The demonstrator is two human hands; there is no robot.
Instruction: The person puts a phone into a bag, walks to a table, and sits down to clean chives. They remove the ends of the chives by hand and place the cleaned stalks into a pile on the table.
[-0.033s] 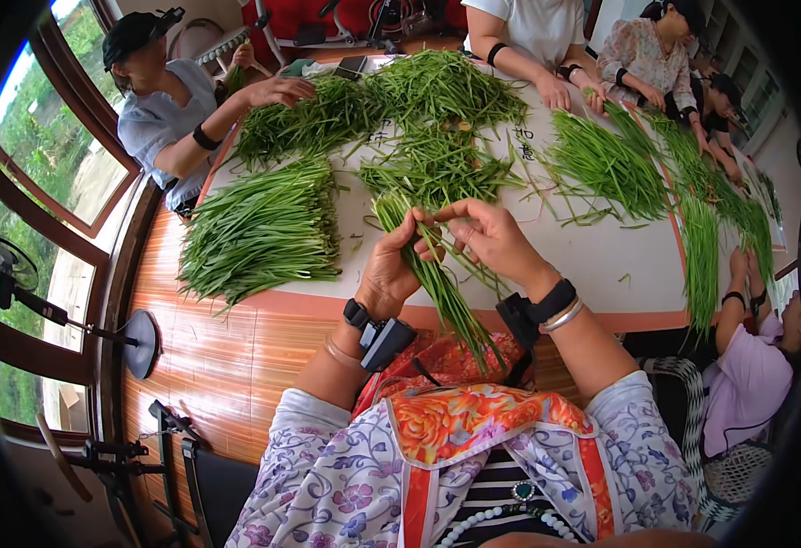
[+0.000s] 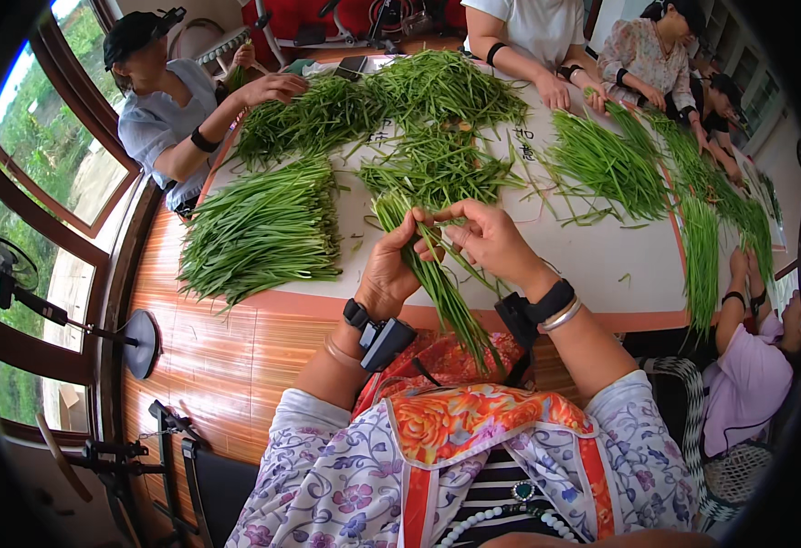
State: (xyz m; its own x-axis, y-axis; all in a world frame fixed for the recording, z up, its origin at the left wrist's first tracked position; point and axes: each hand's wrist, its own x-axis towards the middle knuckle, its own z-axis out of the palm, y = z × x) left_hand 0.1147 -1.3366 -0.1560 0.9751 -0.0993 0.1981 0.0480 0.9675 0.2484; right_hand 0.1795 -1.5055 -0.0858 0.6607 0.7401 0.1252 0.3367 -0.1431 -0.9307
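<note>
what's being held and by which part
Left hand grips a bunch of long, thin green stalks by its paler upper part; right hand: cannot tell.

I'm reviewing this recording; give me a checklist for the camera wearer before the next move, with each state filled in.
1. Left hand has a grip on the green bunch: ok.
2. Right hand is up at the bunch: ok.
3. Right fingertips pinch a single stalk: cannot tell.
4. Bunch lies wholly within the table edge in this view: not ok, its lower end reaches past the near edge.
5. Neat stack at left is apart from the bunch: ok.
</note>
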